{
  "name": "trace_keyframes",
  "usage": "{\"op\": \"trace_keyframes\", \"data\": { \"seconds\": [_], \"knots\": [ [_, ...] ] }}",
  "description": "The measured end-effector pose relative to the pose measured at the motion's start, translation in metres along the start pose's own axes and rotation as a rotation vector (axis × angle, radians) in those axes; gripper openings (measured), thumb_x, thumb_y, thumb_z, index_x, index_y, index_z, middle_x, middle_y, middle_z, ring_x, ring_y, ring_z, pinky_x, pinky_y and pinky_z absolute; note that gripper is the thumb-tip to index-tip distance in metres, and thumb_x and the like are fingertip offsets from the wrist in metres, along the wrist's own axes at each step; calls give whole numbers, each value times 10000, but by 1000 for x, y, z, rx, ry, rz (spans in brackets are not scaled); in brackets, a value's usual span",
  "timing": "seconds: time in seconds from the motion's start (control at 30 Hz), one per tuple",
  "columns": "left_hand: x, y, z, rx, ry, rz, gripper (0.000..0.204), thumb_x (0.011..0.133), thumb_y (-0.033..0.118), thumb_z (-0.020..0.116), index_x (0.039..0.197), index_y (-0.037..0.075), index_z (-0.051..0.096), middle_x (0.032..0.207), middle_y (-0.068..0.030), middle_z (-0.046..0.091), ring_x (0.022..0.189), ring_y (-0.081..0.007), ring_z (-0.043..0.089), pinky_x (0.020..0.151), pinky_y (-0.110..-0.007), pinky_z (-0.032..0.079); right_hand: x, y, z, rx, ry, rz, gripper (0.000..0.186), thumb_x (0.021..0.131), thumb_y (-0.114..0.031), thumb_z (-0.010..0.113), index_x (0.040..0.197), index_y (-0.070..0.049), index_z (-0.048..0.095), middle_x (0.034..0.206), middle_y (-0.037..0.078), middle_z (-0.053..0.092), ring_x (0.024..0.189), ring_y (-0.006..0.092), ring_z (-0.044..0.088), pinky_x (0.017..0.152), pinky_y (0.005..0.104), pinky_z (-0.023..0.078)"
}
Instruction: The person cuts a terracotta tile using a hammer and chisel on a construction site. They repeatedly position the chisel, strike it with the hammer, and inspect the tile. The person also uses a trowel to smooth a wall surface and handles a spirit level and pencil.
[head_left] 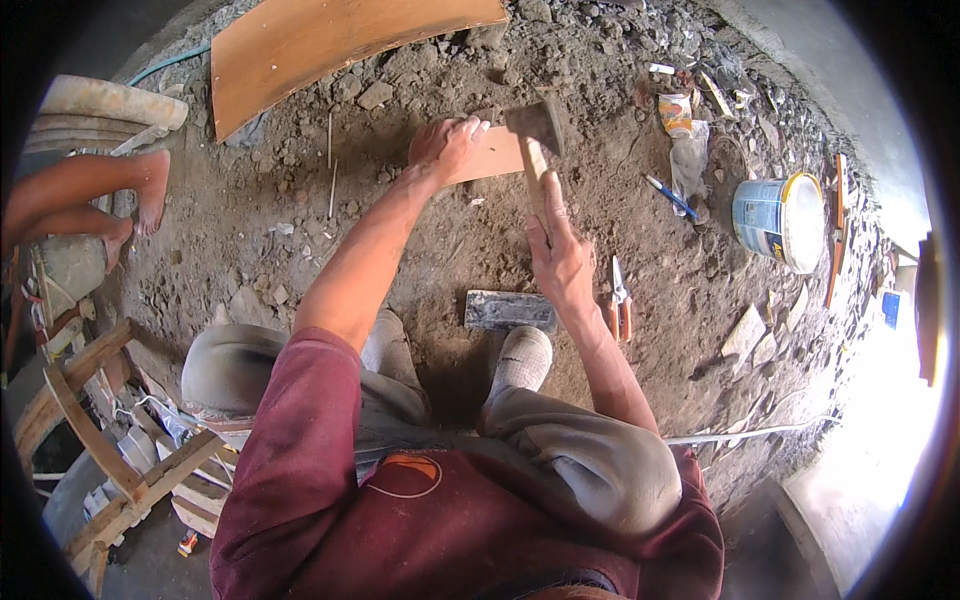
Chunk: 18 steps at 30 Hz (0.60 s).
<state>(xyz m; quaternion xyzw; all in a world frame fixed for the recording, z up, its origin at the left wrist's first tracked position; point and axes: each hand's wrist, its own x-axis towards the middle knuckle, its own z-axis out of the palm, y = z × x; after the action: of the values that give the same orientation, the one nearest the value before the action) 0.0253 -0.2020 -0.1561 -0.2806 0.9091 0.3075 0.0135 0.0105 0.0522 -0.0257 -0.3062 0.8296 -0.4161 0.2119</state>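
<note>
My left hand (446,148) grips the left end of a small, thin light-brown board (492,163) lying on the rough dirt ground. My right hand (562,260) is wrapped round the wooden handle of a hatchet (537,128), whose wide dark head is over the board's right end. Whether the blade touches the wood I cannot tell. Near my feet lies a flat grey rectangular slab (508,310). Just right of my right forearm is a pair of snips (620,300) with orange-brown handles, its blades pointing away from me.
A large curved-looking brown panel (330,50) lies at the far left. On the right are a blue-and-white bucket (780,222), a blue pen (672,198) and a crumpled packet (682,135). Another person's bare legs (90,200) show at left, above a wooden frame (110,430).
</note>
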Motion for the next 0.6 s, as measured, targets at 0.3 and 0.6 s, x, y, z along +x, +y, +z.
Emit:
{"op": "trace_keyframes", "data": {
  "seconds": [0.3,0.6],
  "knots": [
    [-7,13,-10,63,21,101,311,970,314,492,1036,102,710,988,-131,721,883,-327,696,789,-472,548,9,2,5,18,45,-116,677,958,-49,566,1562,-171,284,1265,247,622,823,419,707,710,455,590],
    [5,0,-4,93,10,93,474,992,420,387,1053,72,703,931,-171,729,857,-372,693,804,-463,533,8,20,9,-47,-71,-77,694,943,-82,571,1561,-214,282,1050,247,695,840,447,690,674,504,562]
  ]
}}
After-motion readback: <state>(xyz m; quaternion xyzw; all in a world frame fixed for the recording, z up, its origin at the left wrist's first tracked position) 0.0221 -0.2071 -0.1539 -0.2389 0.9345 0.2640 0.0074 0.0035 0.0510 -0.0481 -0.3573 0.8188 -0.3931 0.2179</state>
